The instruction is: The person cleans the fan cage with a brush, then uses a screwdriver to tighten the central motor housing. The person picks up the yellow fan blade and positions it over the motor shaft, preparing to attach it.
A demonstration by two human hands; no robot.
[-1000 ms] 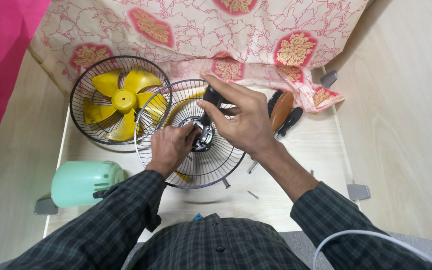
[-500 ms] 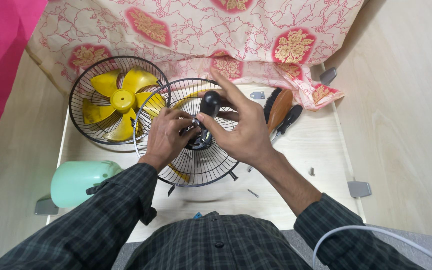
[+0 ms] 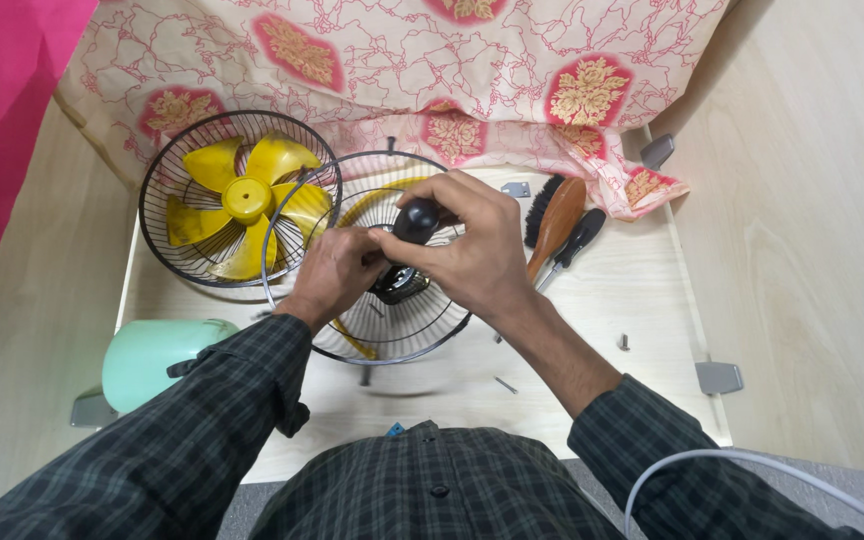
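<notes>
Two hands meet at the hub of a round black wire fan guard (image 3: 392, 325), lifted a little off the pale wooden tabletop (image 3: 592, 310). Right hand (image 3: 467, 255) is closed around the black screwdriver handle (image 3: 416, 218), tool pointing down into the black hub (image 3: 399, 283). Left hand (image 3: 337, 272) pinches something at the hub; can't tell what, fingers hide it. Just left of the left hand: second guard half (image 3: 167, 170) with the yellow fan blade (image 3: 242, 205) lying in it, its rim overlapped by the held guard. Below that, near the left sleeve, a mint-green motor housing (image 3: 147, 355). Right of the right hand: wooden-backed brush (image 3: 555, 222) and a black-handled screwdriver (image 3: 577, 240), side by side. Loose screws (image 3: 623, 342) lie near the right forearm. Patterned pink cloth (image 3: 402, 60) covers the far edge.
</notes>
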